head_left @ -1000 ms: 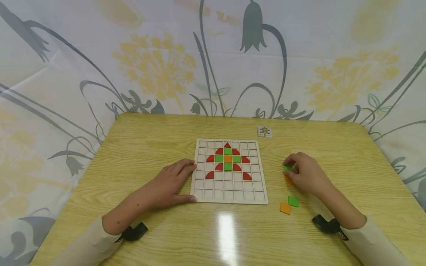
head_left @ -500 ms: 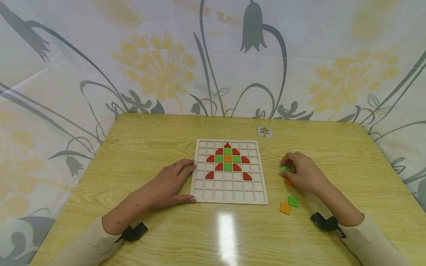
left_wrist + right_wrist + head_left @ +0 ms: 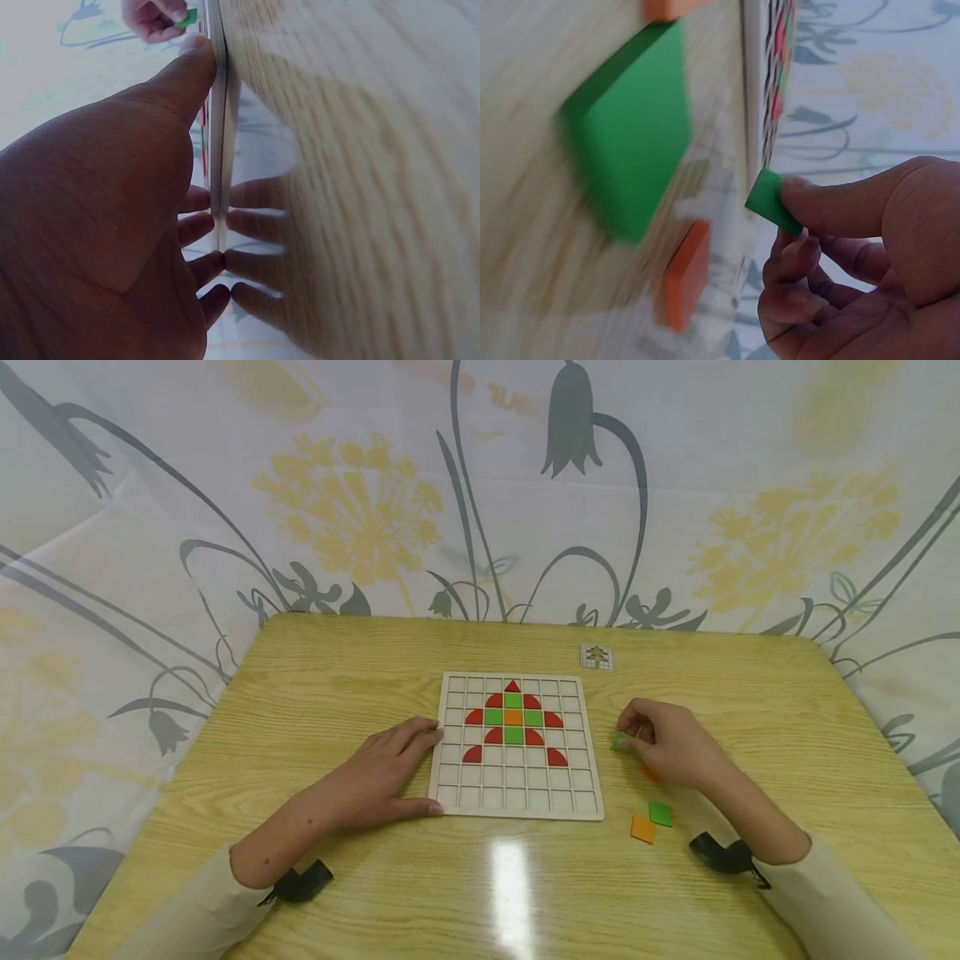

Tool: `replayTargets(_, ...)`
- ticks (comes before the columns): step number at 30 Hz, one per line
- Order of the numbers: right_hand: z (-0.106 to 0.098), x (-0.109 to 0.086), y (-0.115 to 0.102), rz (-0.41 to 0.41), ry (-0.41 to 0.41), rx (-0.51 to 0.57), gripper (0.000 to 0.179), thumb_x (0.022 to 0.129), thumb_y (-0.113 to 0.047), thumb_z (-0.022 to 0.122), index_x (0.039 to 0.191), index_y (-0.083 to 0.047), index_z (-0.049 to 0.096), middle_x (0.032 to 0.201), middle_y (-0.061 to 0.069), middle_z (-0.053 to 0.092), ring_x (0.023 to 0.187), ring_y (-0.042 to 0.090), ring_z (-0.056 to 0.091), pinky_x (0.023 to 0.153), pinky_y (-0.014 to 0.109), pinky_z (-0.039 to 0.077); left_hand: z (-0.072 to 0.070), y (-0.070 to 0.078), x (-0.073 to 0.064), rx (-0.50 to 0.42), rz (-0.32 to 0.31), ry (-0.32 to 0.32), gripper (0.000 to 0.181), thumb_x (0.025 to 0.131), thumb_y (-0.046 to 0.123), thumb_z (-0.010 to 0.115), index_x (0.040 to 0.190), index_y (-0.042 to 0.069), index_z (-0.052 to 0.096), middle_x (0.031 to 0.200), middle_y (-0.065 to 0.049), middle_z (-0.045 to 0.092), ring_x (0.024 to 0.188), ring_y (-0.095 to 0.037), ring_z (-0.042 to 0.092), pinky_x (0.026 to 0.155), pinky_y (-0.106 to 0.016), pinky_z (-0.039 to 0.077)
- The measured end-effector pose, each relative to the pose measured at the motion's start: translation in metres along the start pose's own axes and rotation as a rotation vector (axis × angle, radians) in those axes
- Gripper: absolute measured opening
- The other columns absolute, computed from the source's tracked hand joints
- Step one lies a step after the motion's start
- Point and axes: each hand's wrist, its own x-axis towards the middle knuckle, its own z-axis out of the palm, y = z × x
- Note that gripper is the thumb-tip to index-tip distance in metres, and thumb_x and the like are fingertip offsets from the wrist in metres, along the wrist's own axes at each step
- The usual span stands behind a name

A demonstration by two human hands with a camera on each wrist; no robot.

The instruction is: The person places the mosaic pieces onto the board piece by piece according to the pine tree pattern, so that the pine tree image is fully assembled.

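A pale gridded wooden board (image 3: 517, 803) lies mid-table, with red, green and orange pieces set in its cells in a tree-like pattern. My left hand (image 3: 382, 777) rests against the board's left edge, fingers and thumb extended; the left wrist view shows the fingertips touching that edge. To the right of the board, my right hand (image 3: 671, 747) pinches a green square tile (image 3: 772, 199) between thumb and fingers, just above the table. Beneath this hand an orange tile (image 3: 651, 772) is partly hidden. Nearer the front lie a green tile (image 3: 661, 814) and a yellow-orange tile (image 3: 642, 829).
A small card (image 3: 596, 657) printed with a gridded tree picture lies behind the board, to its right. The wood-grain table (image 3: 337, 668) ends at a floral cloth backdrop (image 3: 480, 493). Black wrist-worn devices sit on both forearms.
My right hand has moved left toward the board, carrying the green tile away from the orange tile beneath. The left hand and the board stay in place.
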Motion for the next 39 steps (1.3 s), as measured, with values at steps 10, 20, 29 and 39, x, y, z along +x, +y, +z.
replayTargets(10,0.02,0.028,-0.046,-0.063,-0.055,0.105,0.007,0.098,-0.003,0.074,0.099,-0.006,0.069,0.09,0.001,0.068,0.081,0.017,0.06,0.072,0.031,0.052,-0.001,0.001,0.0,-0.008,-0.003,-0.001,0.098,0.096,0.067,0.067,0.165,0.007,0.033,0.168,-0.011,0.03,0.155,-0.032,0.032,0.119,-0.06,0.035)
replayTargets(20,0.05,0.047,-0.082,-0.171,-0.099,0.155,0.007,0.097,0.0,0.074,0.101,-0.005,0.072,0.093,0.0,0.069,0.082,0.016,0.061,0.077,0.034,0.055,-0.001,0.001,0.001,-0.012,-0.007,-0.007,0.1,0.095,0.068,0.068,0.165,0.007,0.032,0.169,-0.011,0.029,0.155,-0.031,0.032,0.12,-0.06,0.035)
replayTargets(29,0.07,0.06,-0.104,-0.203,-0.141,0.161,0.01,0.095,-0.002,0.076,0.098,-0.011,0.073,0.092,-0.005,0.071,0.079,0.012,0.059,0.074,0.031,0.052,0.0,0.0,0.0,-0.022,-0.011,-0.007,0.099,0.095,0.068,0.068,0.166,0.009,0.033,0.169,-0.009,0.029,0.156,-0.03,0.032,0.12,-0.059,0.034)
replayTargets(39,0.081,0.061,-0.107,-0.157,-0.123,0.12,0.008,0.095,-0.004,0.077,0.098,-0.011,0.073,0.086,-0.005,0.068,0.077,0.011,0.059,0.073,0.031,0.052,0.0,0.0,0.0,-0.014,0.001,0.003,0.099,0.095,0.067,0.068,0.165,0.007,0.033,0.168,-0.011,0.03,0.155,-0.032,0.032,0.119,-0.06,0.035)
